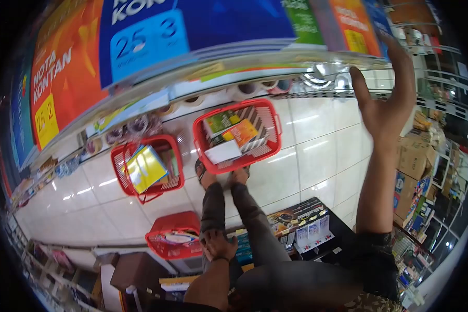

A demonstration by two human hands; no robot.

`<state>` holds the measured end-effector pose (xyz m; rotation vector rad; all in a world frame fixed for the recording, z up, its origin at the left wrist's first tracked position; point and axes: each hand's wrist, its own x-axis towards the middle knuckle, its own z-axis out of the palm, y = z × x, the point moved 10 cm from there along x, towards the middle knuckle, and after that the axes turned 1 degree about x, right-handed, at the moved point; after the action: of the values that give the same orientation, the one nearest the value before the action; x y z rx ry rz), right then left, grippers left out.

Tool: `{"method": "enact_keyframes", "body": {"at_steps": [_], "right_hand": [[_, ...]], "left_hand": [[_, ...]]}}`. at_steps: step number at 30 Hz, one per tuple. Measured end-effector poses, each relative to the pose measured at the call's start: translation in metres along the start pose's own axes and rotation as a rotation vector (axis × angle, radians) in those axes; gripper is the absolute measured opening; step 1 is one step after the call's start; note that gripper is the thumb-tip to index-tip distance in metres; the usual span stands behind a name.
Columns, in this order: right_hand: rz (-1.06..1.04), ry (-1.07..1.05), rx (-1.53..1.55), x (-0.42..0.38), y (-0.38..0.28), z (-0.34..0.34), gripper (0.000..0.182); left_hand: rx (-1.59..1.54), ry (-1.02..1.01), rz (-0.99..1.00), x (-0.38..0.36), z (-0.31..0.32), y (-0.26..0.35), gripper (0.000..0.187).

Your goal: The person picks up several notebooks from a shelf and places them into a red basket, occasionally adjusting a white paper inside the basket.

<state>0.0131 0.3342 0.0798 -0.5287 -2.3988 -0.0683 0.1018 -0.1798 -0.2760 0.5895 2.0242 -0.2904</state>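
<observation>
Right hand: raised to the far right [387, 112], wide open, thumb spread from fingers; no hold visible. Fingertips lie beside a dark blue paper booklet [378, 26]; contact cannot be told.
Left hand: low at near centre [217, 244], fingers loosely spread on the left knee; holds nothing visible.
Booklets: orange "NOTA KONTAN" [65, 78] at far left, large blue [234, 23] beside it, smaller orange [351, 26] by the right hand.
Shelf risk: the clear shelf lip [192, 61] may snag the thumb or a booklet corner. Cause: thumb low, fingers partly hidden.
Shiny round items: silver, under the shelf [321, 78], near the thumb; a low sweep could knock them.
Baskets: 3, red plastic; centre [271, 125], left [178, 161], near left [174, 223].
Basket risk: centre basket stands at the feet [239, 175]; a foot shift could nudge it. Its loose white box [223, 152] might slide.
</observation>
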Motion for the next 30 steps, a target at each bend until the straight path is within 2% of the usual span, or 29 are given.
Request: {"method": "enact_keyframes", "body": {"at_steps": [1, 2, 4, 5, 6, 8, 9, 11, 13, 14, 15, 17, 18, 19, 21, 23, 26, 27, 28, 29, 30], "right_hand": [[0.176, 0.024, 0.017, -0.044, 0.001, 0.008, 0.051], [0.240, -0.026, 0.168, -0.084, -0.011, 0.036, 0.046], [0.444, -0.411, 0.577, -0.175, -0.056, 0.133, 0.044], [0.436, -0.592, 0.563, -0.229, -0.084, 0.180, 0.044], [0.440, -0.900, 0.512, -0.295, -0.110, 0.229, 0.047], [0.186, -1.160, 0.354, -0.393, -0.158, 0.297, 0.050], [0.168, -1.242, 0.306, -0.426, -0.170, 0.324, 0.055], [0.228, -1.089, 0.294, -0.456, -0.179, 0.369, 0.059], [0.183, -1.024, 0.168, -0.448, -0.181, 0.394, 0.059], [0.178, -0.868, 0.106, -0.440, -0.180, 0.400, 0.048], [0.180, -0.861, 0.102, -0.441, -0.177, 0.410, 0.048], [0.237, -1.400, 0.176, -0.463, -0.180, 0.428, 0.036], [0.383, -1.403, 0.242, -0.447, -0.172, 0.406, 0.028], [0.379, -1.400, 0.221, -0.437, -0.161, 0.388, 0.028], [0.243, -1.184, 0.620, -0.386, -0.142, 0.341, 0.025], [0.414, -0.983, 0.995, -0.282, -0.106, 0.245, 0.028], [0.535, -0.896, 0.865, -0.157, -0.047, 0.107, 0.036], [0.512, -0.756, 0.853, -0.120, -0.032, 0.061, 0.036], [0.401, -0.625, 0.742, -0.083, -0.018, 0.018, 0.036], [0.365, -0.423, 0.714, -0.054, -0.004, -0.021, 0.033], [0.355, -0.297, 0.574, -0.025, 0.003, -0.055, 0.028]], "left_hand": [[-0.027, 0.024, -0.004, 0.002, 0.012, -0.005, 0.069], [-0.020, 0.044, 0.003, 0.001, 0.010, -0.004, 0.067], [-0.003, 0.056, 0.000, 0.000, 0.012, -0.006, 0.066], [-0.012, 0.084, 0.011, -0.001, 0.014, -0.007, 0.065], [-0.022, 0.110, 0.027, -0.002, 0.016, -0.007, 0.064], [-0.052, 0.085, 0.025, -0.001, 0.021, -0.007, 0.063], [-0.089, 0.060, 0.021, -0.003, 0.027, -0.009, 0.062], [-0.051, 0.118, 0.017, -0.005, 0.032, -0.012, 0.060], [-0.042, 0.101, 0.024, -0.007, 0.041, -0.012, 0.059], [-0.033, 0.130, 0.023, -0.007, 0.043, -0.013, 0.059], [-0.032, 0.137, 0.028, -0.005, 0.045, -0.012, 0.059], [-0.044, 0.060, 0.005, -0.008, 0.046, -0.014, 0.062], [-0.050, 0.062, 0.010, -0.012, 0.043, -0.014, 0.062], [-0.067, 0.049, -0.008, -0.012, 0.042, -0.014, 0.062], [-0.115, 0.052, 0.013, -0.009, 0.034, -0.004, 0.062], [-0.097, 0.058, -0.029, -0.010, 0.028, -0.007, 0.062], [-0.103, 0.053, -0.019, -0.008, 0.021, -0.003, 0.065], [-0.116, 0.058, -0.001, -0.007, 0.025, -0.002, 0.065], [-0.100, 0.115, 0.001, -0.006, 0.026, -0.003, 0.064], [-0.080, 0.171, 0.002, -0.006, 0.025, -0.003, 0.064], [-0.081, 0.165, 0.004, -0.006, 0.024, -0.002, 0.066]]}}
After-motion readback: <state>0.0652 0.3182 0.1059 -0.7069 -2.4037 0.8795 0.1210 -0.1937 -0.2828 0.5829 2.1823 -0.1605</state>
